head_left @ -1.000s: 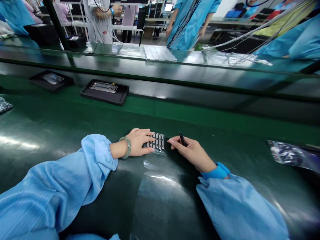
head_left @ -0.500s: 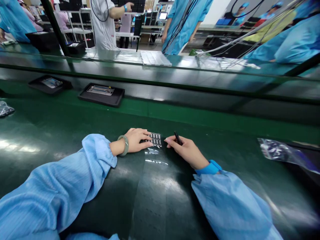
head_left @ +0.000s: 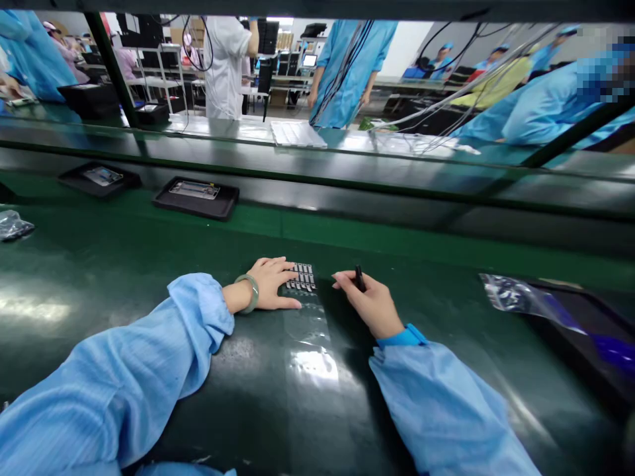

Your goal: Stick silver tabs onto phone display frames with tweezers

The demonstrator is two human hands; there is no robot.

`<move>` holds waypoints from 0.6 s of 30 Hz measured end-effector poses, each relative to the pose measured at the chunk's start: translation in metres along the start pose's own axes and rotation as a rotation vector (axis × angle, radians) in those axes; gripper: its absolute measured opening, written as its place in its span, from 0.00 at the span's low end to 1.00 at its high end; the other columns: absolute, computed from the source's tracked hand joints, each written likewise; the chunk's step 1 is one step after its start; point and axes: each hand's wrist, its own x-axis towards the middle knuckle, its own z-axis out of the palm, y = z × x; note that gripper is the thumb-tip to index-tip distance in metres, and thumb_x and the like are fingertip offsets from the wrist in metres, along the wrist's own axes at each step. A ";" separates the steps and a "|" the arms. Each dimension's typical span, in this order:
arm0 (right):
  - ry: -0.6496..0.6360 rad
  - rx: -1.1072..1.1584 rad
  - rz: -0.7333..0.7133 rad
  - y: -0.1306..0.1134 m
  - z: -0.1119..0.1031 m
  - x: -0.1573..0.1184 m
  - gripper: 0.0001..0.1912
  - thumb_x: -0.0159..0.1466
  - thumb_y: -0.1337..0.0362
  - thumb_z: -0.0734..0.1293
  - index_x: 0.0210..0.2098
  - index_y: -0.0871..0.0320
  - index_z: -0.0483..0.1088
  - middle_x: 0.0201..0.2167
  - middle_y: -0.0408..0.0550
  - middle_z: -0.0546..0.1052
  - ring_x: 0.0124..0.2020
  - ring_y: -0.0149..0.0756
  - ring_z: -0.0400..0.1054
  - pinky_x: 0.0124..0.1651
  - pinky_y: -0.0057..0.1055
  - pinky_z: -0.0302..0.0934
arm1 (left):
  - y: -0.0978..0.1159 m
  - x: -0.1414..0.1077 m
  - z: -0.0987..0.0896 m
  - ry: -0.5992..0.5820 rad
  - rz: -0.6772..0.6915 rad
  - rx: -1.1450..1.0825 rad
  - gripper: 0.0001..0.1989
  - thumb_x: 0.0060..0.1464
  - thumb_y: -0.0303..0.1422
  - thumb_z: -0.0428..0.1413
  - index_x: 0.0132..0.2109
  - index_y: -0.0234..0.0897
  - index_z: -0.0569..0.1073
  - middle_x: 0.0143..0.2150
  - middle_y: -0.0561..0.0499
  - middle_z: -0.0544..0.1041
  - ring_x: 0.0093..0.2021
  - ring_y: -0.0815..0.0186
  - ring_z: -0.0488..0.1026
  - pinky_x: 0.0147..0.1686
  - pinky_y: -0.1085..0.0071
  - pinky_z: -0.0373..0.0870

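On the dark green work surface (head_left: 238,403) lies a small sheet of grey and black parts in rows (head_left: 303,277). My left hand (head_left: 271,284) rests flat with its fingers spread, the fingertips over the sheet's left part. A clear plastic strip (head_left: 312,330) extends from the sheet toward me. Right of the sheet and apart from it, my right hand (head_left: 367,301) is closed round a black pen-like tool (head_left: 360,278). The tool's lower end is hidden by the fingers.
Two black trays (head_left: 228,203) (head_left: 99,190) with metal frames stand at the back left. A plastic bag (head_left: 14,226) lies far left. At right, a clear bag (head_left: 516,295) overlaps a black tray (head_left: 590,304). People stand beyond the raised ledge (head_left: 307,165).
The view has shifted, showing more of the tray at right. My left thumb has moved off the sheet toward me. My right hand is a little farther from the sheet, with the tool more upright.
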 end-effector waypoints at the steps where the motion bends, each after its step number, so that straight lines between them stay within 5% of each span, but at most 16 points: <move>1: 0.020 -0.016 -0.012 0.001 -0.004 -0.003 0.23 0.57 0.43 0.63 0.31 0.59 0.71 0.26 0.48 0.74 0.27 0.38 0.66 0.33 0.34 0.59 | 0.002 0.002 0.002 0.006 -0.007 0.006 0.33 0.49 0.54 0.56 0.56 0.39 0.67 0.63 0.44 0.62 0.65 0.51 0.53 0.62 0.51 0.48; 9: 0.160 -0.177 -0.041 0.016 -0.037 -0.038 0.19 0.60 0.45 0.63 0.34 0.55 0.70 0.29 0.46 0.74 0.33 0.41 0.68 0.37 0.35 0.62 | 0.010 -0.008 0.000 0.084 -0.025 -0.020 0.35 0.53 0.54 0.51 0.61 0.38 0.60 0.65 0.40 0.56 0.67 0.52 0.49 0.63 0.50 0.47; 14: 0.168 -0.286 -0.117 0.028 -0.036 -0.039 0.20 0.58 0.44 0.62 0.37 0.53 0.71 0.40 0.51 0.74 0.43 0.47 0.68 0.46 0.41 0.62 | 0.013 -0.044 -0.021 0.050 0.075 0.019 0.34 0.51 0.55 0.53 0.57 0.37 0.66 0.63 0.39 0.60 0.67 0.51 0.49 0.63 0.48 0.46; 18: 0.173 -0.374 -0.151 0.046 -0.036 -0.027 0.20 0.55 0.45 0.63 0.38 0.50 0.73 0.50 0.57 0.70 0.45 0.57 0.68 0.38 0.48 0.62 | 0.006 -0.095 -0.047 -0.048 0.103 0.153 0.35 0.52 0.55 0.53 0.59 0.36 0.65 0.65 0.36 0.57 0.67 0.48 0.46 0.63 0.47 0.45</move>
